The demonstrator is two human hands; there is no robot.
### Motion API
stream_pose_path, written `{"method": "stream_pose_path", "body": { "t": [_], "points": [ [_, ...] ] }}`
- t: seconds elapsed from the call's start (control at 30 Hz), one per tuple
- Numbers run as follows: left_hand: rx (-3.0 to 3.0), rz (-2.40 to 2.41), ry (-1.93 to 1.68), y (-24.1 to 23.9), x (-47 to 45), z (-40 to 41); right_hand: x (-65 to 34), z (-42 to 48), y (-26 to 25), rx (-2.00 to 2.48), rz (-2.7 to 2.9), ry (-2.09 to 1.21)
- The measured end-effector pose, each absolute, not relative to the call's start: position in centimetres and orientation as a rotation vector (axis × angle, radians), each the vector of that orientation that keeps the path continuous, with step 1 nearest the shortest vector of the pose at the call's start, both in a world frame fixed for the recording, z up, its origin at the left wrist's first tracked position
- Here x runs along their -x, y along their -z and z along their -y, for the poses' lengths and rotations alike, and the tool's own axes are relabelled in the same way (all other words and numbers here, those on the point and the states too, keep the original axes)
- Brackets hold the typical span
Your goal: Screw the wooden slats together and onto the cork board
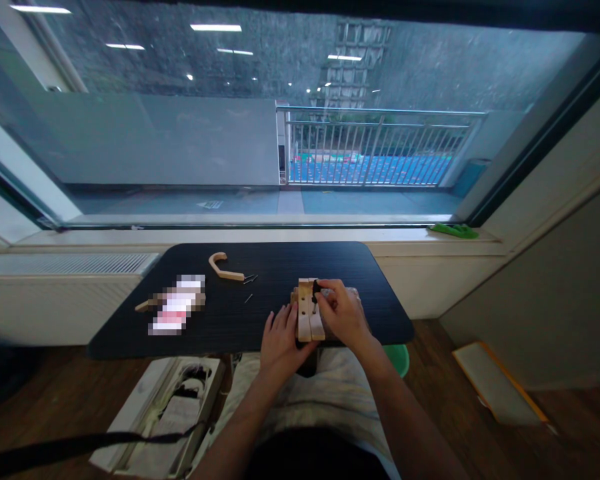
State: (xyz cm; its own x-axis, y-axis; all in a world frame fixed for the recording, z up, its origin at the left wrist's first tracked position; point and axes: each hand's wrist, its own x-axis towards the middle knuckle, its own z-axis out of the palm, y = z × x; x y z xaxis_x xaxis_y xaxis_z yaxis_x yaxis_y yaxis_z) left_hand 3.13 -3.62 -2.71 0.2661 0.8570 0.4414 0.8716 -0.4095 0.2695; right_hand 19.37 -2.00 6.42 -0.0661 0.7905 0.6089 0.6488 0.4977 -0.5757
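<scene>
My right hand (343, 313) pinches a small black part (316, 288) at the far end of the wooden block (307, 323). My left hand (280, 337), fingers straight and close together, lies flat against the block's left side. The block stands between both hands on the desk (280, 257), near its front edge. Beyond the left hand lie loose screws (250, 279), a curved wooden piece (224, 268) and a blurred paper (177, 303).

We are sitting in an office-like room, facing a wide glass window (170, 133), a white slatted radiator grille (65, 264) and a black table (280, 263).
</scene>
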Motion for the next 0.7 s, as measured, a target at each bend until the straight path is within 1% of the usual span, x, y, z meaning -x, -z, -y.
{"method": "stream_pose_path", "body": {
  "t": [0.7],
  "points": [
    [2.487,1.686,0.855,2.81,-3.22,3.68,-19.52,1.29,-5.97,1.160,1.827,0.002]
  ]
}}
